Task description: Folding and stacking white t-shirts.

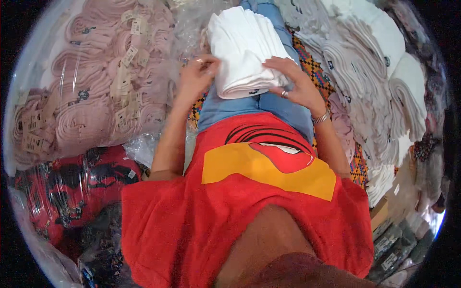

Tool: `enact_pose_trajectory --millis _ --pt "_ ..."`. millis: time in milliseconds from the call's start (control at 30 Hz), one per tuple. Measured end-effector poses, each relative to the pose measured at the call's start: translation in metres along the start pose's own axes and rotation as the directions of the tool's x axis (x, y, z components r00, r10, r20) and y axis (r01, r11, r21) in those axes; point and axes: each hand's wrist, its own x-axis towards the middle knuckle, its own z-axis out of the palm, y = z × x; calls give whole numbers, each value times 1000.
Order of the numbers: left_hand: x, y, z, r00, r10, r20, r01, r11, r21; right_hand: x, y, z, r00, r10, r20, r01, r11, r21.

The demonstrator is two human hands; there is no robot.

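Observation:
A bundle of folded white garments (pixel 248 50) lies on my thighs, over blue jeans (pixel 230 108), with a small dark motif on its near fold. My left hand (pixel 201 70) is beside the bundle's left edge, its thumb and fingers drawn together; whether anything thin is between them cannot be told. My right hand (pixel 293 79) rests at the bundle's right near corner, fingers on top and thumb lower at the near edge, spread apart. It wears a ring, with a metal-band watch on the wrist.
Pink folded garments (pixel 83 100) with tags, under clear plastic, are at the left, with red and black packed garments (pixel 72 187) below. Rows of off-white folded garments (pixel 353 64) lie at the right on patterned fabric (pixel 313 68). Plastic-wrapped packets (pixel 392 248) sit lower right.

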Motion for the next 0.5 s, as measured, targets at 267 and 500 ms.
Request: enact_pose_trajectory --millis 267,500 --pt "10 16 65 920 372 124 -386 804 453 3 6 -4 986 153 -71 -150 988 42" --pt "11 12 53 907 388 165 -421 808 412 31 -7 -12 978 28 -209 -52 992 -111"
